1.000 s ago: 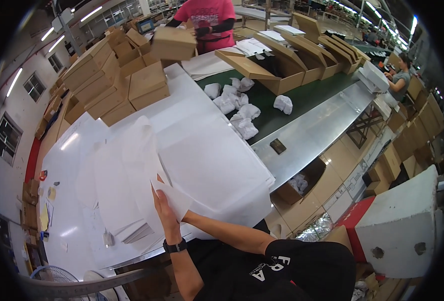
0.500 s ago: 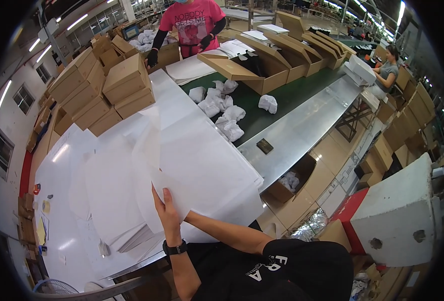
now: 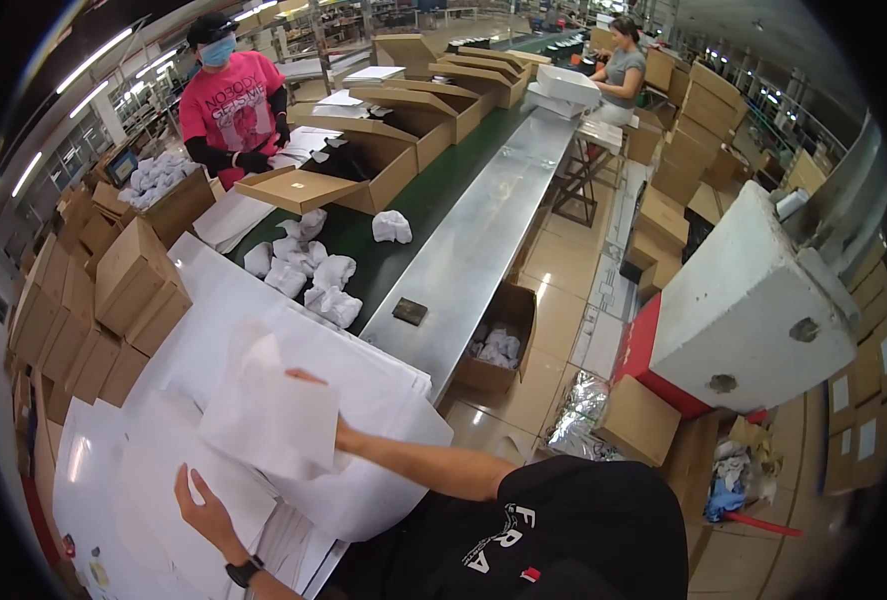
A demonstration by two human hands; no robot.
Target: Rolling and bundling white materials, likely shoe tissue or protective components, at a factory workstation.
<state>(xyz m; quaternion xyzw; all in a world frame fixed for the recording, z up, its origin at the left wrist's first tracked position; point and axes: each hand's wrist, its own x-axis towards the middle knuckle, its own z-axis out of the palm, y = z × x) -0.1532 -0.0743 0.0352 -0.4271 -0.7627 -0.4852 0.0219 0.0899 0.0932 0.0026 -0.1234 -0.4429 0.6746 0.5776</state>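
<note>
**Raised white sheet, left grip open**

Left hand (image 3: 206, 515) is showing an open grip, fingers spreading over loose papers (image 3: 148, 500) on the white desk (image 3: 85, 480). White sheet (image 3: 275, 420) is tilting above the papers. Right hand (image 3: 343, 437) is sitting mostly behind it, fingertips poking past its edge; cannot tell whether that grip is closing. Crumpled bundles (image 3: 331, 273) are lying on the green belt (image 3: 433, 205) beyond.

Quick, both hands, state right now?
Left hand: open, thumb apart from fingers, nothing held.
Right hand: mostly hidden behind a raised white sheet; grip cannot be told.
</note>
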